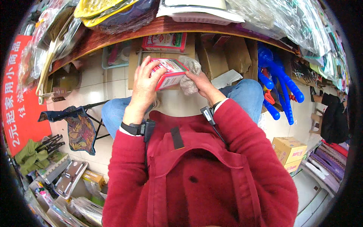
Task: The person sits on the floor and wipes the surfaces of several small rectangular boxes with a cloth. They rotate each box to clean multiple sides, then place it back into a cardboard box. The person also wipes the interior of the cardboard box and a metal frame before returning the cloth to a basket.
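Between my hands is a small red and white printed box (171, 72), tilted above my lap. My left hand (145, 77) grips its left side, fingers spread over the top. A crumpled grey cloth (190, 72) lies against the box's right end, and my right hand (205, 85) is closed on it, thumb near the box's corner. Just beyond, a similar red box (165, 41) rests in an open cardboard carton (137, 70) under the shelf.
A wooden shelf edge (166, 26) curves above the hands. To the right hang blue inflated tubes (281, 81), near another open carton (223, 55). A folding stool with patterned fabric (81, 130) stands at left. A yellow carton (289, 153) sits on the right floor.
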Action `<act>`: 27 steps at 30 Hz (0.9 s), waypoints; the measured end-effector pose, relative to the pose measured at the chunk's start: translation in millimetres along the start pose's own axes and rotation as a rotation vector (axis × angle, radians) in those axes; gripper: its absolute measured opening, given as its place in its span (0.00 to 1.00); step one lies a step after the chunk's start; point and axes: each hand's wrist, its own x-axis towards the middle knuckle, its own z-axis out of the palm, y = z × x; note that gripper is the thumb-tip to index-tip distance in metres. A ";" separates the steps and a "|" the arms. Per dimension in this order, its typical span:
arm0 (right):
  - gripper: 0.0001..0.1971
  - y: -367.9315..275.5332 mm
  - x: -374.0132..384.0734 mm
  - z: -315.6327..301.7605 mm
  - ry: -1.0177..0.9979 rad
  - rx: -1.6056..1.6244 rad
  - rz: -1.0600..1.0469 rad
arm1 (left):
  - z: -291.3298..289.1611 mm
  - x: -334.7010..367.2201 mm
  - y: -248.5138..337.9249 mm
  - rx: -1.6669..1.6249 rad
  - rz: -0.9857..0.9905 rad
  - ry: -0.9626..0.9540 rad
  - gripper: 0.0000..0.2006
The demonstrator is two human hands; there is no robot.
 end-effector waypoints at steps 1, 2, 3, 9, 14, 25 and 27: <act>0.23 -1.3 3.0 -2.4 0.099 -0.150 -0.030 | 0.0 3.6 -1.2 0.007 0.017 -0.019 0.24; 0.22 -5.0 8.2 -2.2 0.181 -0.296 -0.070 | 0.3 8.2 -4.0 0.017 0.033 -0.037 0.24; 0.21 -7.9 8.8 0.4 0.305 -0.442 -0.044 | 0.9 11.0 -6.5 0.027 0.048 -0.057 0.23; 0.25 -33.1 -9.4 27.5 0.094 -0.731 -0.638 | 19.2 10.8 -1.4 0.085 0.118 -0.157 0.26; 0.23 -32.5 -13.0 39.1 0.011 -0.733 -0.554 | 21.3 2.8 -1.2 -0.116 -0.236 0.003 0.41; 0.23 -26.5 -19.4 40.4 -0.148 -0.475 -0.305 | 39.6 -18.8 -22.3 -0.632 -0.787 0.115 0.53; 0.23 -29.4 -19.5 41.9 -0.144 -0.365 -0.241 | 42.9 -23.7 -26.3 -0.666 -0.823 0.106 0.52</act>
